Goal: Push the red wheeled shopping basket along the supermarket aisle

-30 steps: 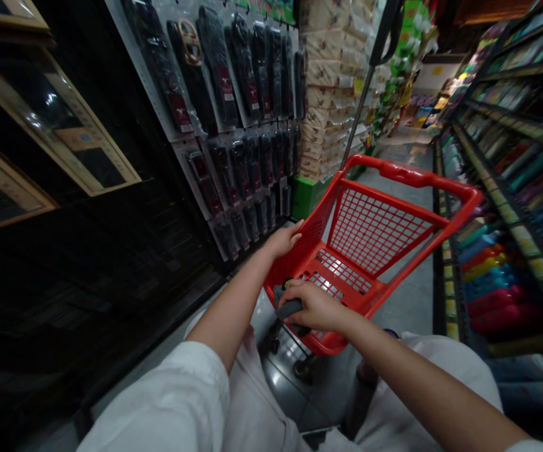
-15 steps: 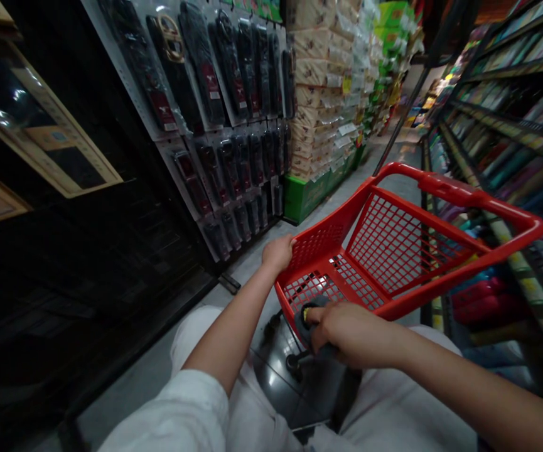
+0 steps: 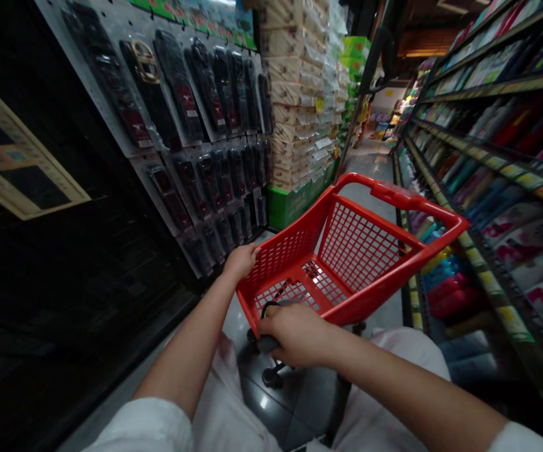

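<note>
A red plastic shopping cart (image 3: 294, 279) with grid walls stands in front of me, set at an angle to the aisle. My left hand (image 3: 241, 262) is closed over the rim at its near left corner. At the near end of the cart, my right hand (image 3: 294, 333) is closed around a bunched dark grey cloth (image 3: 268, 343). The cloth lies against the near rim, partly hidden by my fingers. The basket's grid floor is visible, and black wheels (image 3: 272, 376) show below.
On the left, a pegboard (image 3: 167, 194) carries packaged belts beside a dark panel with framed boxes. Stacked tissue packs (image 3: 294, 125) stand on a green base (image 3: 286, 210) behind the cart. Full shelves (image 3: 483, 163) line the right side. The aisle floor (image 3: 370, 164) runs back between them.
The view has turned right and tilted up, so cart and hands appear further left. My left hand keeps the cart's rim, and my right hand still has the cloth at the near end.
</note>
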Available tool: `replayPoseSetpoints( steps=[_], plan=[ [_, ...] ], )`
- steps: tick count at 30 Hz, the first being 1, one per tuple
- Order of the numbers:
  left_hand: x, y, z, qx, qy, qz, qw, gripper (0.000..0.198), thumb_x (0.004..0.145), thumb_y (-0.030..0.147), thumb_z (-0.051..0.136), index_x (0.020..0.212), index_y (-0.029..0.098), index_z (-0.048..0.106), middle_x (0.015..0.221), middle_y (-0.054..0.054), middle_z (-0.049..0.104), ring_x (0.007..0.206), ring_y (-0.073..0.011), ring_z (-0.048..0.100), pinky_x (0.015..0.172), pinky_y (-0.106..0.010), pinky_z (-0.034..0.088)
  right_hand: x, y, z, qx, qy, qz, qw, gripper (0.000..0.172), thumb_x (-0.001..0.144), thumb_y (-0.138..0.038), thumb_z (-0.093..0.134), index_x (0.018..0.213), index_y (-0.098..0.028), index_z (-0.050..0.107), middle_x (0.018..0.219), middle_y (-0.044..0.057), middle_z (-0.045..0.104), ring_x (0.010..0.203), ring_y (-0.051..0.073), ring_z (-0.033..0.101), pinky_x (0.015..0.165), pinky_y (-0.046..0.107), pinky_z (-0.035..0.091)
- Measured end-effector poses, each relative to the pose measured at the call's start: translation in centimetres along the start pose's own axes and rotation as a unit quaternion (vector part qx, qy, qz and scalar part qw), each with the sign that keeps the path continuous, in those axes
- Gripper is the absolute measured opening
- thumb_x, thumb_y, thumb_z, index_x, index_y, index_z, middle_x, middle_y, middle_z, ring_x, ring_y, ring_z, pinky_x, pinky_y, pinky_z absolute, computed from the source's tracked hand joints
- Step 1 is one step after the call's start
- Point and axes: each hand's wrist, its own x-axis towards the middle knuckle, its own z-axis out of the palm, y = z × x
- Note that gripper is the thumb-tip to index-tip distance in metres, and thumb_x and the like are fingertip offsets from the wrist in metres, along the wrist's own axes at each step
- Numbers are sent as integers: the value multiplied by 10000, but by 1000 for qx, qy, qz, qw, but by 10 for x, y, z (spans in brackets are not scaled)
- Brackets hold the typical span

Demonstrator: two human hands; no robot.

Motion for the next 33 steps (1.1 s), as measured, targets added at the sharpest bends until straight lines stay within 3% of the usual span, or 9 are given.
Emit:
replayPoseSetpoints(
  steps=[6, 10, 13, 15, 17, 20, 23, 28, 33],
  plan=[
    [4, -36, -8, -19, 6, 12, 1000, 381, 991, 362, 342, 1001, 189, 681, 1028, -101, 746, 967, -226, 675, 793, -282, 444, -37, 50, -18, -48, 13, 104, 993, 207, 860, -253, 588, 1023, -248, 716, 1069, 55, 662, 910, 202, 658, 714, 272, 453],
    [2, -31, -14, 30, -1, -32, 999, 402, 994, 372, 317, 1087, 201, 668, 1112, -124, 732, 991, -264, 676, 784, -326, 457, -50, 77, -31, -57, 27, 169, 984, 175, 846, -285, 647, 996, -256, 733, 1070, 40, 676, 953, 200, 657, 724, 257, 444],
    [-4, -11, -9, 75, 29, -112, 991, 429, 991, 303, 279, 1143, 158, 654, 1171, -165, 701, 1024, -305, 667, 800, -380, 463, -31, 56, -31, -83, 13, 137, 987, 183, 869, -327, 641, 1002, -250, 741, 1078, 54, 687, 943, 219, 661, 730, 278, 461],
    [-8, 0, -2, 91, 91, -149, 981, 438, 981, 281, 295, 1204, 114, 632, 1169, -185, 686, 1068, -326, 642, 870, -417, 446, -12, 30, -26, -97, 12, 91, 991, 212, 890, -353, 622, 1020, -237, 742, 1087, 70, 686, 932, 232, 660, 721, 294, 476],
    [-11, 2, 4, 92, 147, -147, 974, 485, 990, 319, 291, 1327, 112, 572, 1201, -179, 671, 1097, -334, 616, 926, -440, 415, 3, 8, -19, -111, 24, 58, 992, 218, 926, -305, 565, 1011, -217, 746, 1078, 82, 681, 907, 235, 656, 688, 302, 482],
    [-10, -9, 7, 91, 145, -105, 980, 495, 1001, 344, 276, 1365, 162, 557, 1188, -158, 675, 1084, -324, 610, 924, -438, 395, 3, 2, -9, -120, 49, 24, 991, 267, 966, -253, 488, 1048, -240, 741, 1091, 83, 660, 889, 228, 637, 664, 305, 477],
    [-7, -23, 4, 94, 130, -87, 983, 478, 1010, 329, 246, 1263, 167, 618, 1157, -150, 687, 1071, -308, 612, 908, -422, 383, -26, 34, -9, -101, 70, 57, 991, 309, 995, -274, 449, 1166, -298, 705, 1147, 80, 639, 911, 210, 615, 718, 308, 474],
    [-5, -26, -2, 96, 120, -95, 983, 457, 1015, 319, 241, 1203, 164, 627, 1150, -139, 695, 1072, -292, 618, 891, -404, 373, -82, 103, -39, -111, 54, 221, 967, 276, 978, -364, 506, 1051, -237, 739, 1103, 84, 650, 958, 208, 630, 796, 291, 450],
    [-6, -21, -1, 85, 121, -98, 984, 434, 1010, 318, 255, 1154, 179, 640, 1137, -132, 703, 1059, -288, 623, 874, -403, 373, -69, 116, -73, -125, 8, 272, 954, 257, 942, -368, 543, 1012, -226, 746, 1052, 91, 704, 949, 216, 662, 763, 268, 450]
  ],
)
